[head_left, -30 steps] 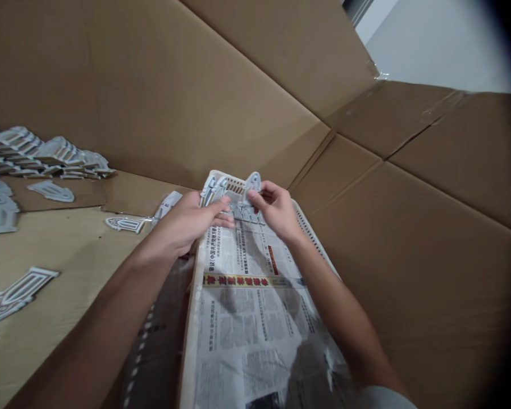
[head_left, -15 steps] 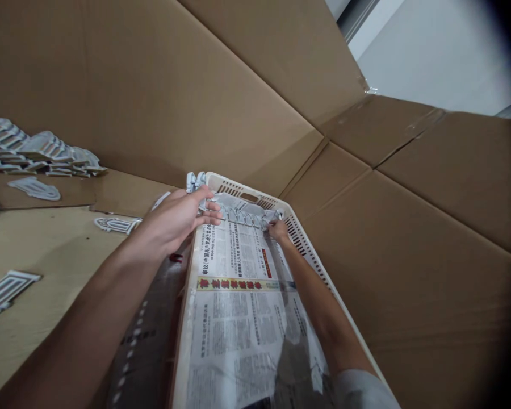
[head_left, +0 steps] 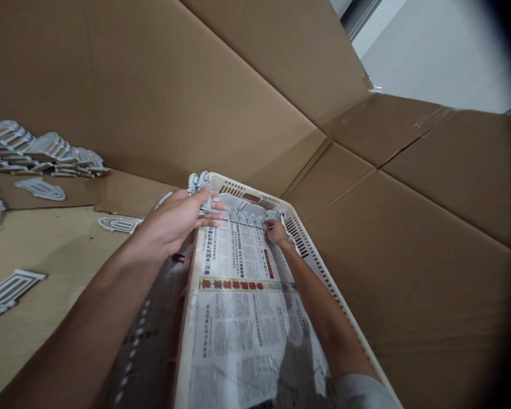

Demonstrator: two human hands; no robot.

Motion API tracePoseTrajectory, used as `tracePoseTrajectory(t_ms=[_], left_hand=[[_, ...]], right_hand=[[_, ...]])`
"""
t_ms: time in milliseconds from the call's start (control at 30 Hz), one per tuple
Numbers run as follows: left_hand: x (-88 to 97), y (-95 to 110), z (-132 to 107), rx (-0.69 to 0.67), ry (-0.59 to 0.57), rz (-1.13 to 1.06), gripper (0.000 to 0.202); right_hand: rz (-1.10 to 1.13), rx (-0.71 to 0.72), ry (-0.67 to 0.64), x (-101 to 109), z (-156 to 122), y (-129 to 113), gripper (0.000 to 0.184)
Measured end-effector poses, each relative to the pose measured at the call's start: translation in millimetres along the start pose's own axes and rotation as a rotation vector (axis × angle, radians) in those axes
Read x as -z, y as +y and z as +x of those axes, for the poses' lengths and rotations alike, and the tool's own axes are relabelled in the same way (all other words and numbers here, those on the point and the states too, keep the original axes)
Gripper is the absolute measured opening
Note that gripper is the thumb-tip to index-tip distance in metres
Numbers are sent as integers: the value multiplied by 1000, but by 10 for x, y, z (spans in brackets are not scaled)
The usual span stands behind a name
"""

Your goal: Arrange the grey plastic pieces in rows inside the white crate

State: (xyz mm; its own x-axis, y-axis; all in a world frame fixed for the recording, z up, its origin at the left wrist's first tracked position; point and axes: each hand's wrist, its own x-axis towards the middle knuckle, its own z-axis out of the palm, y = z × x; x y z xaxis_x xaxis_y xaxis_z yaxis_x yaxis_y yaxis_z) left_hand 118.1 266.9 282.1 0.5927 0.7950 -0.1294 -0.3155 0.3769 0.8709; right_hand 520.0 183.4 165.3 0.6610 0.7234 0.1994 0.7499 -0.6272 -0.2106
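A row of small white arched frame pieces (head_left: pixel 243 218) lies across the far end of a newspaper sheet (head_left: pixel 234 324) in a cream plastic basket (head_left: pixel 238 188). Over the basket's far left corner, my left hand (head_left: pixel 183 218) grips a couple of similar white arched pieces (head_left: pixel 198 180) between thumb and fingers; their tops stick up above the thumb. Its other fingers reach over the left end of the row. At the row's right end, my right hand (head_left: pixel 276 232) is closed in a pinch on an end piece, its fingertips partly hidden.
Tall cardboard walls (head_left: pixel 153 85) rise behind and to the right of the basket. On the left, a pile of white frame pieces (head_left: pixel 38 149) lies against the cardboard. Loose window-shaped pieces (head_left: pixel 15 292) lie on the pale wooden board (head_left: pixel 63 244).
My right hand has shifted slightly left and turned at the row's end. My left hand stays at the far left corner with its pieces. The camera view has shifted slightly.
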Motion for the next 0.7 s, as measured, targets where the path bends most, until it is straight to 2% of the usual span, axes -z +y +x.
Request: tracePoseTrajectory(t_ms=[233,467,567,633,700], left_hand=[[12,-54,20,-47,-45,12,12],[4,-57,32,-3,-17,-70,16],[6,-64,41,-24,-16,-100,11],[6,-77,45,-70,-28,-140,8],[0,-96,42,-92,-39,-164,8]], right_hand=[[16,-10,-37,13,-21,-53,39],[54,-11,-8,117,-76,-185,31],[88,23,68,293,-120,-391,23],[131,87,110,467,-212,-646,15],[243,202,87,671,-400,-1000,33]])
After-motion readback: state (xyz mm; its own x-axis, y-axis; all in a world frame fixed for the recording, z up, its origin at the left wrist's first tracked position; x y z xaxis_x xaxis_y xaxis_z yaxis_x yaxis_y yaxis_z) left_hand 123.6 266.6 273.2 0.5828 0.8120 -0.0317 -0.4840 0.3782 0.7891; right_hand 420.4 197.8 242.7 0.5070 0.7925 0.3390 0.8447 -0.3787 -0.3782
